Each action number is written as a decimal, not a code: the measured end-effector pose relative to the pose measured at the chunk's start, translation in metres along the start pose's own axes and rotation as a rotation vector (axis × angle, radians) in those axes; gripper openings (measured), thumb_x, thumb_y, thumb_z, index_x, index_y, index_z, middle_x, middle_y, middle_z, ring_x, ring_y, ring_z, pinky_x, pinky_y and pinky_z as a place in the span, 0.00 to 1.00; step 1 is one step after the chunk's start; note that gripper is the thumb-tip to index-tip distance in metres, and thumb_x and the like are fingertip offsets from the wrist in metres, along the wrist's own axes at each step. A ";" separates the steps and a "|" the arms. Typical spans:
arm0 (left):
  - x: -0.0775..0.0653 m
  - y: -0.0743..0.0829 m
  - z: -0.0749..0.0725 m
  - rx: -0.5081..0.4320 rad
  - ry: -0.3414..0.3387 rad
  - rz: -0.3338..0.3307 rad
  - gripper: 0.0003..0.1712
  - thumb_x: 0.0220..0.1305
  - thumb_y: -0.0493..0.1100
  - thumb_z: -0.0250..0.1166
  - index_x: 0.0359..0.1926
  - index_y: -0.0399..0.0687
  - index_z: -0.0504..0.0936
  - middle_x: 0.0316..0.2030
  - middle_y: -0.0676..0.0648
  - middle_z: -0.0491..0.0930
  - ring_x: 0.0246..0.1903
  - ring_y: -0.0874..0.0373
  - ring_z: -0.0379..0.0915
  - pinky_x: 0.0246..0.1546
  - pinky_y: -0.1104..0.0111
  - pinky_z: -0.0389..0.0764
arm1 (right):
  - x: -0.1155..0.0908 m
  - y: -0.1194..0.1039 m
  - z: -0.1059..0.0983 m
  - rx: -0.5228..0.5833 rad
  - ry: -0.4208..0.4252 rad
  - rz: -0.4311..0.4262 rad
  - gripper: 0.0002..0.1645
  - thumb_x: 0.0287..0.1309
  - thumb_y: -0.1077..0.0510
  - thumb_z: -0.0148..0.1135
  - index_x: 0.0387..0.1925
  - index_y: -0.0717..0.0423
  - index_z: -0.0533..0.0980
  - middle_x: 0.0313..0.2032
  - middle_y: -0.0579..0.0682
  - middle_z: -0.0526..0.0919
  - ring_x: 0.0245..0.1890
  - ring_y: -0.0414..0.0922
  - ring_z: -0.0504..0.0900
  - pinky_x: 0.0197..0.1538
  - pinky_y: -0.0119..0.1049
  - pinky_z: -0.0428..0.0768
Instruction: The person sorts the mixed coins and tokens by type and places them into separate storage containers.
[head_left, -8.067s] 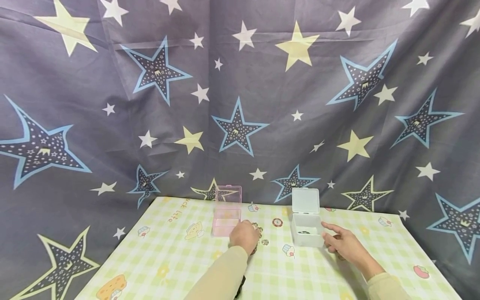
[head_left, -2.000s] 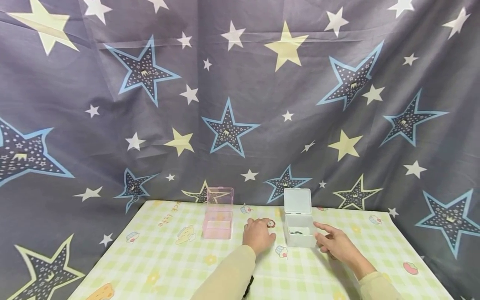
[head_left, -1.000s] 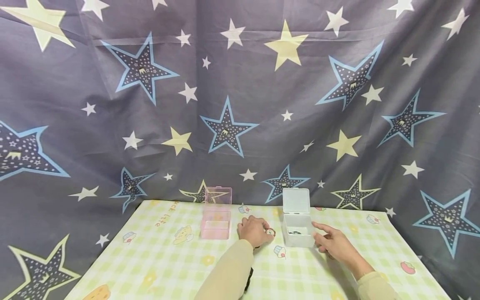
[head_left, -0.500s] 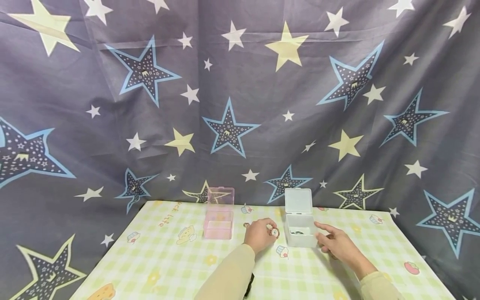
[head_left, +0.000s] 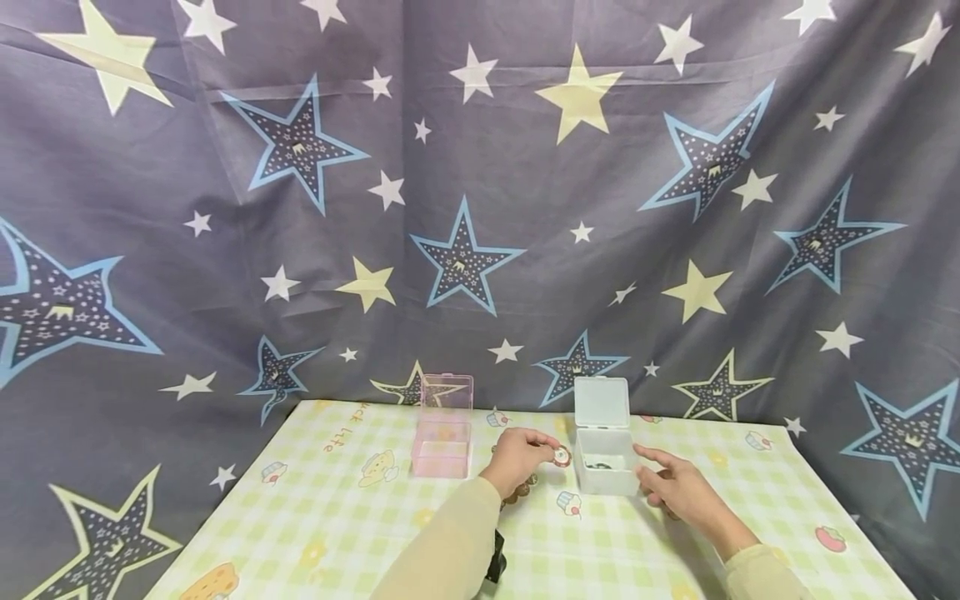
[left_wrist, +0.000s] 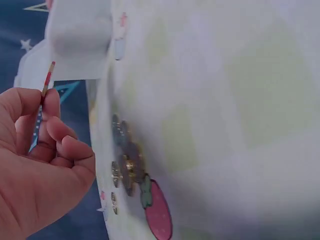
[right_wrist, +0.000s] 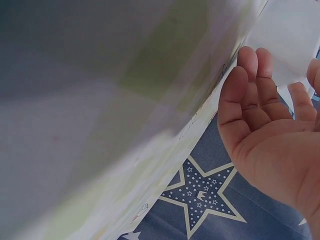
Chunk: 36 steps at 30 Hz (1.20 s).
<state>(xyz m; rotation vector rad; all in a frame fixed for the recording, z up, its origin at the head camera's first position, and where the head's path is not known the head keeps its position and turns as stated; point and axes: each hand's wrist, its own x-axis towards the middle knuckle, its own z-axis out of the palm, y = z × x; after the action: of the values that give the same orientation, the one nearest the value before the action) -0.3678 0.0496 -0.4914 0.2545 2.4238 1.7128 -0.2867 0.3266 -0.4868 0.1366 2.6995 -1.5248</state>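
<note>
My left hand [head_left: 517,458] pinches a round red-and-white chip [head_left: 562,456] by its edge, just left of the open white box [head_left: 609,482]. Seen edge-on in the left wrist view, the chip [left_wrist: 48,80] sits between thumb and fingertips, above the cloth. Several gold-coloured round metal pieces [left_wrist: 129,167] lie on the table beneath that hand, partly hidden by it in the head view. My right hand [head_left: 678,487] is at the white box's right side, fingers loosely bent and holding nothing. Some small dark pieces [head_left: 597,466] lie inside the white box.
A pink see-through box [head_left: 441,467] with its lid raised stands left of my left hand. The white box's lid [head_left: 602,402] is also up. A checked cloth [head_left: 360,533] covers the table, and a star-patterned curtain [head_left: 465,333] hangs behind it.
My left hand has taken up the chip from the table and moved it right, towards the white box. The metal pieces beneath show more. My right hand stays beside the box.
</note>
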 end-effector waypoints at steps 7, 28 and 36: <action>-0.003 0.007 0.000 -0.055 -0.022 -0.023 0.08 0.63 0.43 0.75 0.44 0.58 0.94 0.47 0.55 0.91 0.15 0.61 0.59 0.13 0.64 0.68 | 0.001 0.002 -0.001 -0.008 0.013 0.011 0.36 0.78 0.49 0.62 0.79 0.55 0.67 0.37 0.54 0.88 0.26 0.44 0.79 0.22 0.34 0.70; -0.008 0.014 0.022 -0.065 -0.021 0.173 0.09 0.62 0.36 0.76 0.44 0.45 0.94 0.44 0.51 0.92 0.39 0.69 0.80 0.45 0.74 0.83 | -0.001 -0.001 0.001 -0.013 0.019 -0.005 0.35 0.78 0.52 0.62 0.79 0.58 0.67 0.35 0.54 0.88 0.24 0.43 0.78 0.22 0.33 0.71; -0.015 0.017 0.030 -0.015 -0.013 0.188 0.08 0.62 0.35 0.74 0.43 0.42 0.93 0.42 0.49 0.92 0.36 0.70 0.80 0.41 0.75 0.82 | 0.001 0.000 0.001 -0.012 0.019 0.001 0.35 0.78 0.50 0.63 0.79 0.56 0.68 0.35 0.53 0.88 0.25 0.43 0.78 0.22 0.33 0.71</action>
<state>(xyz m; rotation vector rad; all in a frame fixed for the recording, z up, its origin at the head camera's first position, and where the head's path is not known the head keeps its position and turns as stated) -0.3459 0.0796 -0.4846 0.5044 2.4444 1.7965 -0.2873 0.3261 -0.4869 0.1523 2.7217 -1.5151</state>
